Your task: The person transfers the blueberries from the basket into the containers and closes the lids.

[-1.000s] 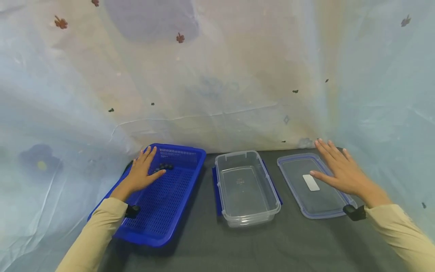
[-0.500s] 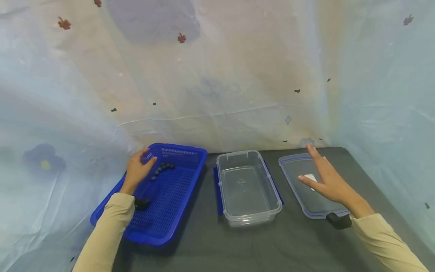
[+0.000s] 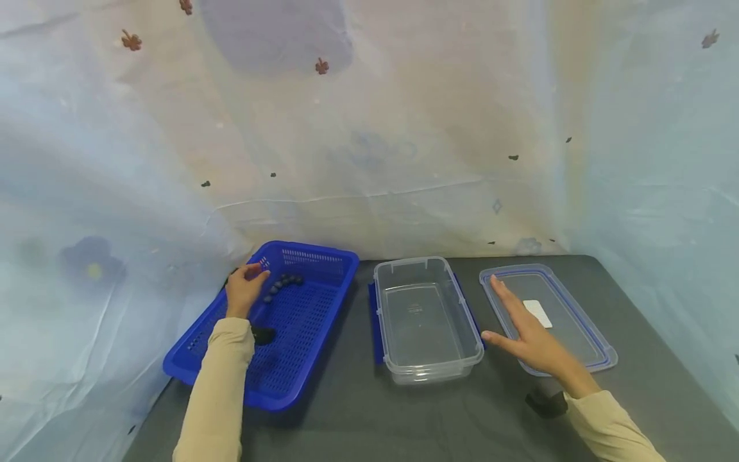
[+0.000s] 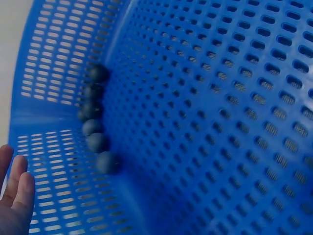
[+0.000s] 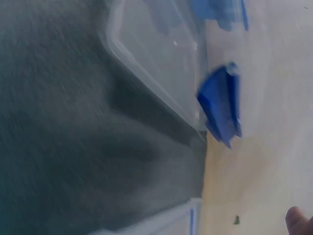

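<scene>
Six or so dark berries [image 4: 94, 120] lie in a row along the far corner of the blue basket [image 3: 288, 346], likely rolled there. The left hand [image 3: 245, 289] hovers beside them, fingers loosely curled, its grip empty. The right hand [image 3: 528, 333], fingers straight and holding nothing, sits over the lid [image 3: 568, 321] next to the clear container [image 3: 427, 359] on the tabletop [image 3: 652, 359].

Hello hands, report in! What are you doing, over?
Left hand curled inside blue basket, beside the dark balls; grip unclear. Right hand open, between clear tub and lid. Nothing blocking.
</scene>
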A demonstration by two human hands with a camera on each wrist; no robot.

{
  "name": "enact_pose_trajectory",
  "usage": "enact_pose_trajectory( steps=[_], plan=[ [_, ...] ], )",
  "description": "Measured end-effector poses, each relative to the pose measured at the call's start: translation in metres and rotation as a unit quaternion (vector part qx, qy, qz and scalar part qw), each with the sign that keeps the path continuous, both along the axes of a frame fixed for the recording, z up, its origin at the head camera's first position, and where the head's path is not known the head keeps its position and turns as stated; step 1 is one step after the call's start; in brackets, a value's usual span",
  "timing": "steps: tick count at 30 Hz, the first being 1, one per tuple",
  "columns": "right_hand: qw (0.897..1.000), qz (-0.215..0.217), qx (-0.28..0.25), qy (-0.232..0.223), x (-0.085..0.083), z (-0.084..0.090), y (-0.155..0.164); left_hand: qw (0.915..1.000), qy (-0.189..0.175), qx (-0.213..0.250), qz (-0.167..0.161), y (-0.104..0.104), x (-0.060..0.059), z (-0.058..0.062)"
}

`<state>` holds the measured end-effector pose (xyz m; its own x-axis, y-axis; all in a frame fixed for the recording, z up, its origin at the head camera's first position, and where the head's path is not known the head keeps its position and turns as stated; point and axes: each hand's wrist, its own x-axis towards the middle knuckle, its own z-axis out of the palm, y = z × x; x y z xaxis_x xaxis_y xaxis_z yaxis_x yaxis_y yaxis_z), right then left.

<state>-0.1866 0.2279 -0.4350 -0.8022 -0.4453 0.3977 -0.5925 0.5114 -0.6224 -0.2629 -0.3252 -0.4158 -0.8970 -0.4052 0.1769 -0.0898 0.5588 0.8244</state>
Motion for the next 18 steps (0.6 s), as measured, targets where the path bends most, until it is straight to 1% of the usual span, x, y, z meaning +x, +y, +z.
enact_pose_trajectory(
  steps=[5,8,10,13,18],
  plan=[
    [1.0,0.009,-0.02,0.006,0.003,-0.013,-0.01,0.9988,0.005,0.006,0.049,0.005,-0.005,-0.014],
    [0.999,0.019,-0.029,0.02,0.003,-0.021,-0.015,0.9969,0.001,0.017,0.077,0.008,-0.009,-0.023],
    [0.999,0.024,-0.034,0.026,0.003,-0.025,-0.017,0.9954,0.009,0.026,0.092,0.009,-0.01,-0.029],
    [0.998,0.031,-0.037,0.025,0.004,-0.03,-0.02,0.9938,0.017,0.023,0.108,0.011,-0.008,-0.037],
    [0.998,0.034,-0.045,0.009,0.005,-0.035,-0.023,0.9925,0.024,0.006,0.12,0.019,-0.006,-0.046]
  ],
)
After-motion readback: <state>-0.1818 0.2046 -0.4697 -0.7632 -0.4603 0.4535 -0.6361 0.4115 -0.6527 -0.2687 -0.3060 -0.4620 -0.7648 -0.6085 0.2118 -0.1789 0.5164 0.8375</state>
